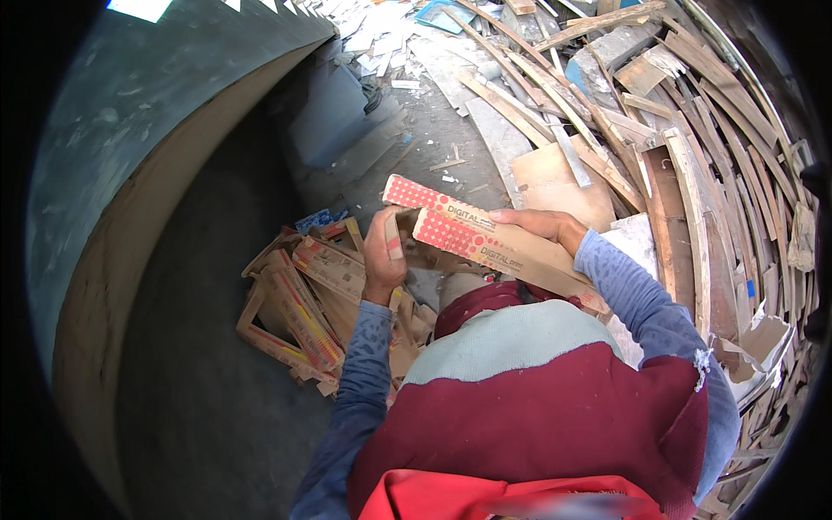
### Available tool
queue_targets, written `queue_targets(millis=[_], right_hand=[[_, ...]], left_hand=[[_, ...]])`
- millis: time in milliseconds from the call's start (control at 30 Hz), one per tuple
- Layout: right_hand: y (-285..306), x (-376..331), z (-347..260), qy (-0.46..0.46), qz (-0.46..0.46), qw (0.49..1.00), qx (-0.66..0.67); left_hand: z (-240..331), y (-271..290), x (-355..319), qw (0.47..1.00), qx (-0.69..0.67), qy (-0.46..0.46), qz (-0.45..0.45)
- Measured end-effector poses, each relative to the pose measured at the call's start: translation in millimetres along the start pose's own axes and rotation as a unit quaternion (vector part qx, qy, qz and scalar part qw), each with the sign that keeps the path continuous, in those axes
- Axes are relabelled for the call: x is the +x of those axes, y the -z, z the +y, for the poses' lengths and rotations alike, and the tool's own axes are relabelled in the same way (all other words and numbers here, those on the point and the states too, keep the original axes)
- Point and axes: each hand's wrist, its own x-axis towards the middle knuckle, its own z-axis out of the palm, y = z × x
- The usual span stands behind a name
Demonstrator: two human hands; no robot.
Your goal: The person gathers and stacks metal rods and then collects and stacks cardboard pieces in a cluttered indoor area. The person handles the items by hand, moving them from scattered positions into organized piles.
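In front of my body I hold a long strip of folded cardboard (520, 251), brown with red dots printed at its left end. It looks like two layers side by side, with a gap between them at the left. My left hand (384, 251) grips a bent flap at that left end. Over the upper edge near the middle lies my right hand (544, 227), its thumb on the top and its other fingers hidden behind the cardboard. Below and left of my left hand, a pile of flattened cardboard pieces (299, 303) with red and yellow print lies on the floor.
Long wooden strips and boards (598, 113) are heaped at the right and far right. A blue-green wall (156, 95) rises at the left. A bluish sheet (328, 117) leans in the shade near it. Paper scraps (377, 39) litter the far floor.
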Motion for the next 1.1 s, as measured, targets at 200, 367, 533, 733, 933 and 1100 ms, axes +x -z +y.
queue_targets(millis=[200,367,533,733,933,1100], right_hand=[[3,-12,-22,0.236,0.151,0.849,-0.449],[-25,-50,-46,0.203,0.158,0.864,-0.432],[-58,-57,-53,0.205,0.225,0.79,-0.533],[-71,-39,-34,0.257,0.309,0.715,-0.572],[-83,-32,-21,0.3,0.33,0.63,-0.635],[-76,-38,-28,0.281,0.299,0.656,-0.634]], left_hand=[[14,-12,8,0.995,0.087,0.018,0.034],[44,-17,24,0.99,0.127,-0.005,0.055],[54,-17,32,0.982,0.17,0.06,0.058],[42,-15,39,0.977,0.18,0.101,0.06],[25,-10,43,0.976,0.159,0.141,0.044],[20,0,50,0.989,0.111,0.099,0.002]])
